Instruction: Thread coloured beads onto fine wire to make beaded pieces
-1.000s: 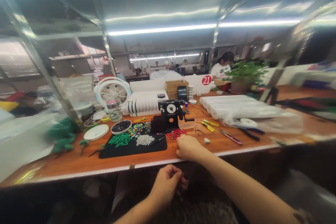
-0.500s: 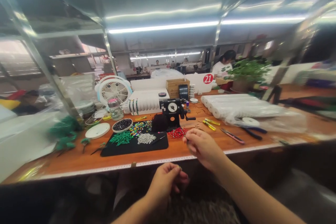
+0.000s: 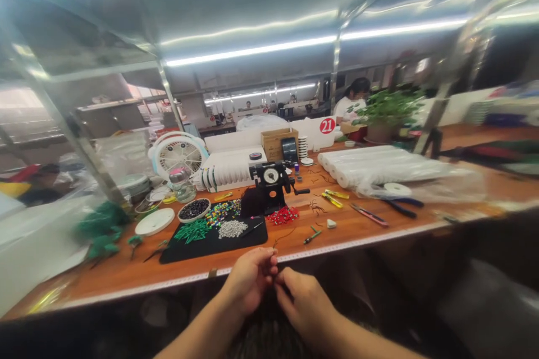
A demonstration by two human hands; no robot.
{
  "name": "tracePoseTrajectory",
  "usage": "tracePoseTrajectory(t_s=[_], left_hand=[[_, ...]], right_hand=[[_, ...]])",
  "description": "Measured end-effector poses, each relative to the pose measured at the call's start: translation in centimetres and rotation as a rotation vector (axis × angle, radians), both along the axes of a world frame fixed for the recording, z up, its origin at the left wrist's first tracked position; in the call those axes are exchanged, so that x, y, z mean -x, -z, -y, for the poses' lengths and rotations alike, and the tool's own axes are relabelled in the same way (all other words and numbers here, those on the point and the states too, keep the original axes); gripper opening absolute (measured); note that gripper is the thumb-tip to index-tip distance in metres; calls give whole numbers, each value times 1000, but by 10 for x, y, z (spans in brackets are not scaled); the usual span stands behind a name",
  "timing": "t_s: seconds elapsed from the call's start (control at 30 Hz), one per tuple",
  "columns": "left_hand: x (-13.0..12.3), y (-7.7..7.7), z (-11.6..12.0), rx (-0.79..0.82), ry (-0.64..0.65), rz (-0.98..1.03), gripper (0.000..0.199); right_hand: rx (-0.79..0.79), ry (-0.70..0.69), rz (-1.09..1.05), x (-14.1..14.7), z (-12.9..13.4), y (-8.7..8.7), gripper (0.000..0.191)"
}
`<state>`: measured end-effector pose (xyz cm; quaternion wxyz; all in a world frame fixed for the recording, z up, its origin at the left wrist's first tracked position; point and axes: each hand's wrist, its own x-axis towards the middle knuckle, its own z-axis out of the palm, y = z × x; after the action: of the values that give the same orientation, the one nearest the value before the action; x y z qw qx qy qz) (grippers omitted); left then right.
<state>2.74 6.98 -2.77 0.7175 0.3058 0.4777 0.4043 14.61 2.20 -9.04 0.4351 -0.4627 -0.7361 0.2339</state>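
Note:
My left hand (image 3: pixel 253 277) is just in front of the table's edge, thumb and fingertips pinched together. A thin brown wire-like strand (image 3: pixel 284 235) shows just beyond those fingertips; I cannot tell whether it is held. Close beside it, my right hand (image 3: pixel 306 298) has its fingers closed, almost touching the left fingers. Whatever either pinch holds is too small to make out. Ahead lies a black mat (image 3: pixel 168 254) with green pieces (image 3: pixel 191 231), silver beads (image 3: pixel 232 229) and mixed coloured beads (image 3: pixel 219 214). Right of the mat is a heap of red pieces (image 3: pixel 283 215).
A black hand-cranked machine with a dial (image 3: pixel 270 176) stands behind the mat. To the right are a small green tool (image 3: pixel 312 235), a white lump (image 3: pixel 331 224), yellow cutters (image 3: pixel 332 200), pliers (image 3: pixel 402 208) and wrapped white rolls (image 3: pixel 370 165). A fan (image 3: pixel 179 157) stands left.
My right hand has come down and left, from over the table to beside my left hand. The left hand has shifted slightly left and up. The green tool and white lump are now uncovered.

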Motion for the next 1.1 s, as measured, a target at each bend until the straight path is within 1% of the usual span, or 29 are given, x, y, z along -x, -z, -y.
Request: tracePoseTrajectory(t_s=[0.07, 0.1, 0.2, 0.27, 0.4, 0.5, 0.6, 0.67, 0.73, 0.8, 0.9, 1.03, 1.1], left_hand=[[2, -2, -3, -12, 10, -6, 8], [3, -2, -5, -25, 8, -8, 10], [4, -5, -7, -73, -12, -20, 15], [4, -7, -8, -87, -6, -21, 17], [2, -13, -8, -66, 32, -6, 19], [2, -16, -9, -39, 27, -9, 23], [3, -18, -10, 7, 11, -19, 22], [4, -18, -11, 45, 13, -18, 22], [4, -18, -12, 78, 28, -7, 21], [5, -18, -13, 101, 53, 11, 21], [6, -17, -16, 112, 86, 36, 20], [10, -17, -20, 126, 90, 43, 18], [12, -16, -23, 136, 75, 44, 16]], right_hand=[[-69, -3, 3, -3, -4, -1, 17], [-106, 27, 2, -5, -6, -3, 19], [-211, 193, 37, -11, -19, -11, 21], [-244, 248, 86, -12, -31, -15, 18], [-207, 206, 111, -7, -49, -14, 12], [-199, 203, 77, -5, -54, -10, 13], [-297, 250, 79, -7, -56, -5, 14], [-376, 280, 104, -8, -58, -3, 18], [-407, 295, 124, -8, -60, -2, 21], [-375, 290, 133, -8, -62, -2, 19], [-274, 258, 105, -8, -64, -6, 12], [-191, 172, -67, -12, -64, -12, 14], [-165, 161, -168, -15, -63, -14, 16]])
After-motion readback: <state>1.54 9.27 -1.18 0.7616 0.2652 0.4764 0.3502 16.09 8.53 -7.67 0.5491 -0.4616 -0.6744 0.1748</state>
